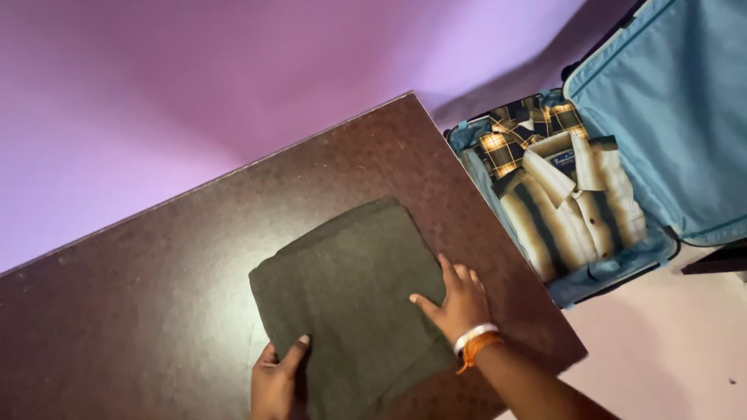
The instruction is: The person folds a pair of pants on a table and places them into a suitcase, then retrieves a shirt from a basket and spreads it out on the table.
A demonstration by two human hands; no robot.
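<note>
While your right hand (459,302) is lying flat, fingers spread, on the right edge of the folded dark olive-green cloth (350,292), your left hand (276,373) is gripping the same bundle at its near-left corner, thumb on top and the fingers tucked out of sight beneath. So both hands are already touching it, one on each side, with the bulk of the fabric lying between them and stretching up and away from you. Your right hand is pressing down with the palm open and is closing on nothing; your left is pinching the corner.

The cloth is sitting as a rough square on the dark brown speckled desk (156,295), turned at an angle so that its edges are running parallel to the desk's slanted right edge. Its long axis is hard to call, as the fold is nearly as wide as it is deep.

Well apart to the right, past the desk's edge, the open blue fabric suitcase (669,101) is resting on the pale floor (661,350). A folded cream and brown striped collared shirt (576,202) is lying in it, overlapping a black and yellow checked shirt (513,132). Your right hand is the nearer one to that case, with the desk's edge lying between them.
</note>
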